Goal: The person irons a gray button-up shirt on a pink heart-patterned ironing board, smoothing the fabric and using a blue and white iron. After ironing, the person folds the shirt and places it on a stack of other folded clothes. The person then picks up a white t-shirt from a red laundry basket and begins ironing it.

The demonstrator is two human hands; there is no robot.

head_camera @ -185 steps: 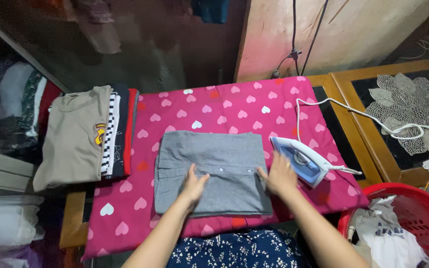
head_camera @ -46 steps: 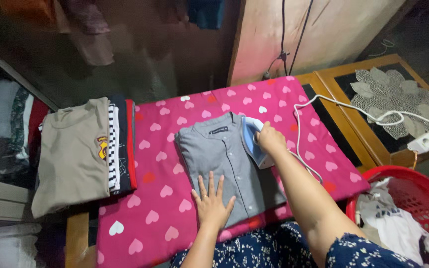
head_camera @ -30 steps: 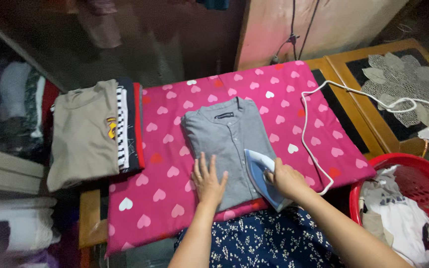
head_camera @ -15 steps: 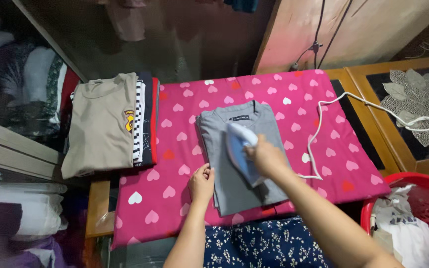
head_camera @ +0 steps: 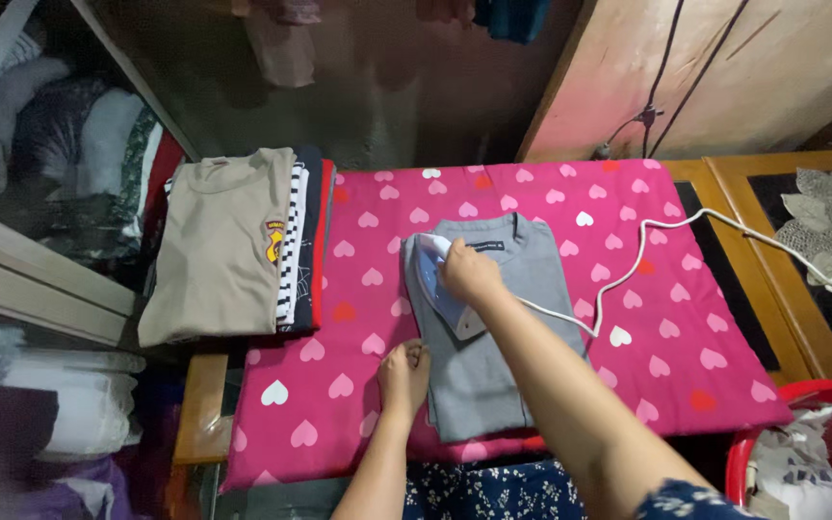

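We are gripping the iron (head_camera: 432, 279) with our right hand (head_camera: 469, 273); our left hand (head_camera: 403, 374) fingers are pinching the grey shirt (head_camera: 503, 337).

The only labels before me are a small dark rectangular neck label (head_camera: 484, 247) inside the collar of the grey shirt (head_camera: 493, 356), and a yellow and red badge (head_camera: 273, 241) on the beige top's (head_camera: 214, 246) chest.

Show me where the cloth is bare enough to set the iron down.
Bare pink heart cloth lies right of the grey shirt, past the white cord. A narrower strip runs between shirt and folded stack. Both hands crowd the shirt's left edge.
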